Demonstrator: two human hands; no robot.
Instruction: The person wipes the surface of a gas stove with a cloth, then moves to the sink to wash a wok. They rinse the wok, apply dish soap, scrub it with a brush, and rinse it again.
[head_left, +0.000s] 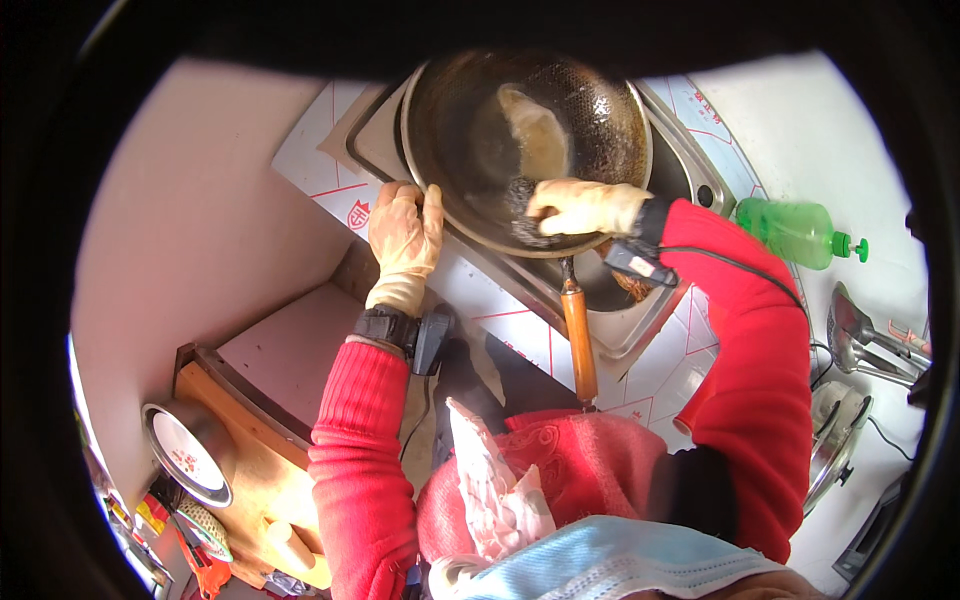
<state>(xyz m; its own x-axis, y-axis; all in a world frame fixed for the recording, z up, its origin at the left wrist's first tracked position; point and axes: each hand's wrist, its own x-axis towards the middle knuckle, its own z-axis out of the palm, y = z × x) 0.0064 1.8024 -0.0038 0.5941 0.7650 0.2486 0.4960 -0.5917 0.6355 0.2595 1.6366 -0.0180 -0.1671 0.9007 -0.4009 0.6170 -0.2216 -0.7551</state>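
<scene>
A large dark wok (465, 150) with a textured inner wall rests over the gas stove (375, 142), its wooden handle (579, 345) pointing towards me. Murky liquid (544, 142) pools in it. Inside the near right part, my right hand (589, 206), in a thin pale glove, grips a dark scouring pad (525, 214) against the wok's wall. My left hand (406, 229), gloved as well, is at the wok's left rim, thumb at the edge and fingers bent; whether it grips the rim is hard to tell.
A green pump bottle (795, 232) lies or stands right of the stove. Beyond it are metal ladles (855, 330) and a glass pot lid (832, 435). At lower left, a wooden table (255, 450) holds a metal basin (187, 454). A pink wall (195, 202) rises at left.
</scene>
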